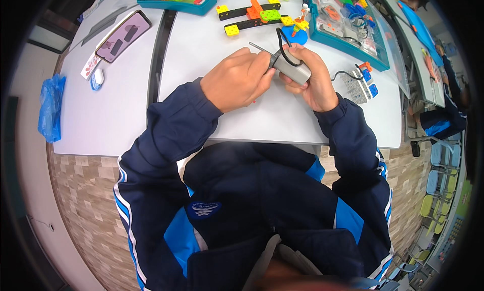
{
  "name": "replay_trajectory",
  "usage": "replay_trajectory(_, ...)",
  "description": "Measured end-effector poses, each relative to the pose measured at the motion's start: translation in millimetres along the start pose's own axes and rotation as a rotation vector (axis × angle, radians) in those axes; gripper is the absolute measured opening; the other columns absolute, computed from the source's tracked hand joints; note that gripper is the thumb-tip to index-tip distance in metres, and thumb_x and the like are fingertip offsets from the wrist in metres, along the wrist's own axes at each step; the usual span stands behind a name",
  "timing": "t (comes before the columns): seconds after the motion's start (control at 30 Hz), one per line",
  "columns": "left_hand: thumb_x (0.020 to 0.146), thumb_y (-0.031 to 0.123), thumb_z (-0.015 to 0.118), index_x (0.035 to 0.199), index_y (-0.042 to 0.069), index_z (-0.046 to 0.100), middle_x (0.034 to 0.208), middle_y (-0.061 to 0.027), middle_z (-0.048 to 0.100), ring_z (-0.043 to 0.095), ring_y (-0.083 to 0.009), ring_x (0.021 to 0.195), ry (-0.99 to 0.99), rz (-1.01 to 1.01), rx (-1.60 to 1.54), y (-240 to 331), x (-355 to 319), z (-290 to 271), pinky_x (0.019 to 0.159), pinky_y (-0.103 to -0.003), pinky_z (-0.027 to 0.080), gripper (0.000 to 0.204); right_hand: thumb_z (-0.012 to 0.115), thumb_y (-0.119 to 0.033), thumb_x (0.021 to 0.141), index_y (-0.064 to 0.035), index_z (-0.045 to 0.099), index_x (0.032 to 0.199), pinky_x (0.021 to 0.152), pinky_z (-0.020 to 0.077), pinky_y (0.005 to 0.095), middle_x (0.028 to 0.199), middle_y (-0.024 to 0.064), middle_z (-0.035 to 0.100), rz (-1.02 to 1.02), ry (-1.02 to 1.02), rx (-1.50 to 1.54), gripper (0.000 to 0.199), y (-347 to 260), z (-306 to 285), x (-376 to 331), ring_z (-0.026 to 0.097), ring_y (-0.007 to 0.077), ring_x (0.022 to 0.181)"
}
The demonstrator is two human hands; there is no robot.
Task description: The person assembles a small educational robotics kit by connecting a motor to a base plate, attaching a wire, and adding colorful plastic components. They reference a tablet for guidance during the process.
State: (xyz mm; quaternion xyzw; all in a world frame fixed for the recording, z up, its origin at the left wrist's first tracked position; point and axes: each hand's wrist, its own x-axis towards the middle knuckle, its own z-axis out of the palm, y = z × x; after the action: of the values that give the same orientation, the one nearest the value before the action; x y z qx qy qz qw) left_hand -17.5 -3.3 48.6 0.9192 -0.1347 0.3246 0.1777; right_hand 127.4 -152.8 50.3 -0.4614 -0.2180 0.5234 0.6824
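My right hand [321, 78] wraps around a grey box-shaped motor block [293, 71], thumb on top and fingers beneath. A black cable [281, 37] loops up from the block beside my thumb. From the block's dark left end a thin grey rod [259, 47] points up and left. My left hand [235, 82] is closed beside that end, its thumb and forefinger pinched together against it. Whatever lies between those fingertips is hidden.
Beyond my hands lies a black, orange and yellow building-piece assembly [256, 14], near a blue disc [295, 35]. A teal parts box [348, 51] stands far right, with a grey perforated plate [357, 88] nearer. A phone [123, 36] leans at left.
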Motion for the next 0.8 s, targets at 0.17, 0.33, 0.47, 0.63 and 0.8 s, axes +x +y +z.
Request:
replay_trajectory(0.17, 0.079, 0.008, 0.067, 0.099, -0.001, 0.06, 0.078, -0.0068, 0.06, 0.06, -0.0209, 0.074, 0.092, 0.239, 0.348, -8.1, 6.0, -11.0, 0.072, -0.033, 0.047, 0.023, 0.05, -0.027, 0.1, -0.0069, 0.053, 0.115, 0.056, 0.0366, 0.0198, 0.084, 0.0025, 0.06, -0.284, 0.095, -0.322, 0.026, 2.0, -0.2, -1.6, 0.051, 0.0042, 0.068)
replay_trajectory(0.33, 0.073, 0.006, 0.065, 0.105, 0.011, 0.069, 0.101, -0.0005, 0.068, 0.061, -0.0209, 0.091, 0.228, 0.207, 0.363, -24.0, 5.8, -26.6, 0.08, -0.034, 0.046, 0.033, 0.059, -0.023, 0.099, -0.0064, 0.049, 0.124, 0.089, 0.0441, 0.0278, 0.108, 0.0043, 0.059, -0.465, -0.091, -0.47, 0.032, 2.9, -3.4, -5.8, 0.056, 0.0113, 0.1)
replay_trajectory(0.47, 0.068, 0.0, 0.068, 0.096, 0.016, 0.075, 0.102, 0.0028, 0.069, 0.057, -0.0227, 0.096, 0.252, 0.082, 0.248, -31.6, 2.2, -32.0, 0.082, -0.034, 0.047, 0.033, 0.062, -0.013, 0.096, -0.0043, 0.05, 0.124, 0.096, 0.0442, 0.0316, 0.12, 0.0068, 0.056, -0.37, -0.199, -0.474, 0.032, 4.7, -4.1, -7.1, 0.056, 0.0143, 0.109)
replay_trajectory(0.63, 0.068, -0.008, 0.066, 0.099, 0.01, 0.075, 0.103, -0.0026, 0.07, 0.058, -0.025, 0.098, 0.145, 0.12, 0.101, -46.4, 0.7, -41.0, 0.086, -0.034, 0.049, 0.037, 0.058, -0.008, 0.094, -0.0048, 0.053, 0.098, 0.096, 0.0457, 0.0394, 0.105, 0.0096, 0.063, -0.416, -0.277, -0.525, 0.007, 2.2, -12.5, 0.2, 0.058, 0.0212, 0.112)
replay_trajectory(0.8, 0.069, -0.011, 0.064, 0.1, 0.003, 0.073, 0.106, -0.0093, 0.069, 0.061, -0.0288, 0.103, 0.108, 0.118, -0.007, -57.9, -3.0, -48.2, 0.091, -0.036, 0.05, 0.035, 0.052, -0.009, 0.085, -0.005, 0.049, 0.085, 0.074, 0.0444, 0.0358, 0.077, 0.0065, 0.057, -0.342, -0.403, -0.25, 0.005, -7.1, -24.8, 4.1, 0.055, 0.0181, 0.074)
